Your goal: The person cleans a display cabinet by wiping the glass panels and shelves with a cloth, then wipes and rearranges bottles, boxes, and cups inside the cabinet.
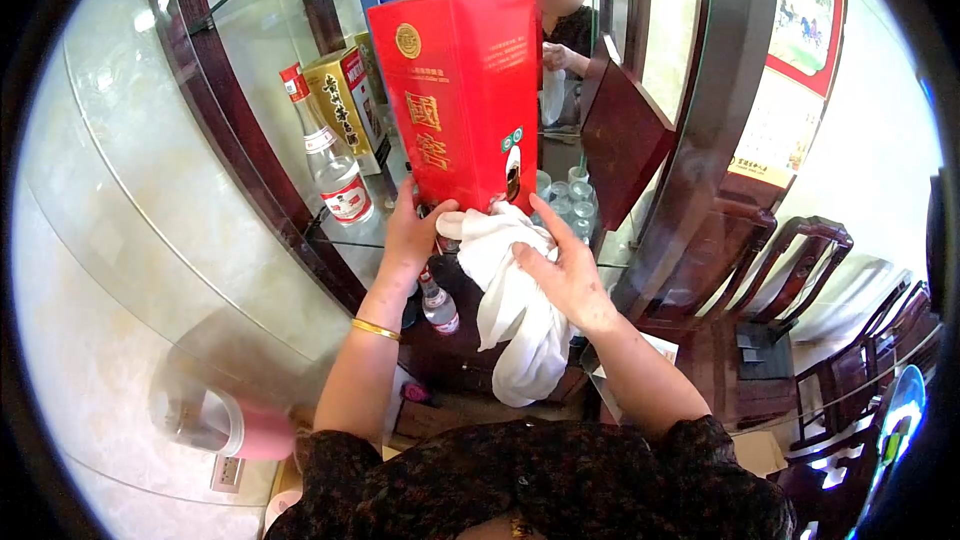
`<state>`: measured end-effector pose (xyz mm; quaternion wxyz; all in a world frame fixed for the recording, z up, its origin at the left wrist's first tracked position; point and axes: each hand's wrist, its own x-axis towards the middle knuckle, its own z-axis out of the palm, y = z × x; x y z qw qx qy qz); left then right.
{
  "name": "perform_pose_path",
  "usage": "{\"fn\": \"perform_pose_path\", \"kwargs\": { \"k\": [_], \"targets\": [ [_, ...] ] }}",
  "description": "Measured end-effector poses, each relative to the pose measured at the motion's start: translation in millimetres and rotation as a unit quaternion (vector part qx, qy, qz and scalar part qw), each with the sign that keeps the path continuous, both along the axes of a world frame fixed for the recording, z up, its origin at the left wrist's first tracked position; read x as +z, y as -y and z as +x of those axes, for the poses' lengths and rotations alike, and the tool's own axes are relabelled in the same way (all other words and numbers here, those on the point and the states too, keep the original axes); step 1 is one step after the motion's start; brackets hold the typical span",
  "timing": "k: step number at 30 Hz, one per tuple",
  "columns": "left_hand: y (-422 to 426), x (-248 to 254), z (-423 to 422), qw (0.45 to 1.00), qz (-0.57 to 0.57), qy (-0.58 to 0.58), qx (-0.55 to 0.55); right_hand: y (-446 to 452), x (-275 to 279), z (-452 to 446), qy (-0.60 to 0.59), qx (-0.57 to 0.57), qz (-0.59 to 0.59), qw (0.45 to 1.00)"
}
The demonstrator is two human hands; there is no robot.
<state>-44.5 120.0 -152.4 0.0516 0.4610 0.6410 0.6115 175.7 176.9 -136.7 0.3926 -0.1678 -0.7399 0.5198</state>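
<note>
A large red liquor box (455, 100) with gold characters stands upright between my hands at the glass cabinet. My left hand (408, 232) grips the lower left of the box, its thumb at the bottom front edge. At the lower right corner, my right hand (570, 275) holds a white cloth (525, 310) that hangs down, and its fingertips reach the box. Left of the box is a clear bottle (335, 165) with a red cap, beside a gold box (345, 105). A smaller clear bottle (438, 305) stands below, by my left wrist. Whether the box bottom rests on the shelf is hidden.
Small glasses (572, 202) cluster on the shelf right of the box. A dark red panel (628, 135) juts out beside them. Behind, a person (568, 25) shows, seemingly mirrored. Wooden chairs (790, 280) stand at right; a pink-based container (255, 428) is lower left.
</note>
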Motion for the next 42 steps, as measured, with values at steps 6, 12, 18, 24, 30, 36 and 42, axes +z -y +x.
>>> {"fn": "perform_pose_path", "kwargs": {
  "k": [6, 12, 18, 24, 30, 36, 42],
  "targets": [
    [-3, 29, 40, 0.996, -0.045, 0.067, -0.035, -12, 7, 8, 0.010, -0.063, -0.011, 0.998],
    [-20, 37, 55, 0.997, -0.071, 0.018, -0.006, -19, 1, 14, 0.008, -0.065, -0.007, 0.998],
    [-44, 34, 62, 0.997, -0.074, 0.030, 0.009, -33, -17, 9, -0.038, -0.137, 0.021, 0.990],
    [-60, 40, 70, 0.993, -0.105, -0.006, 0.051, -33, -13, 12, -0.058, -0.149, 0.005, 0.987],
    [-88, 23, 62, 0.998, -0.004, -0.061, 0.033, -33, -18, 17, -0.075, -0.138, 0.006, 0.988],
    [-109, 20, 52, 0.999, 0.002, -0.045, 0.020, -31, -20, 20, -0.051, -0.152, -0.019, 0.987],
    [-125, 24, 44, 0.994, -0.037, -0.089, 0.050, -32, -28, 20, -0.053, -0.151, -0.028, 0.987]
  ]
}}
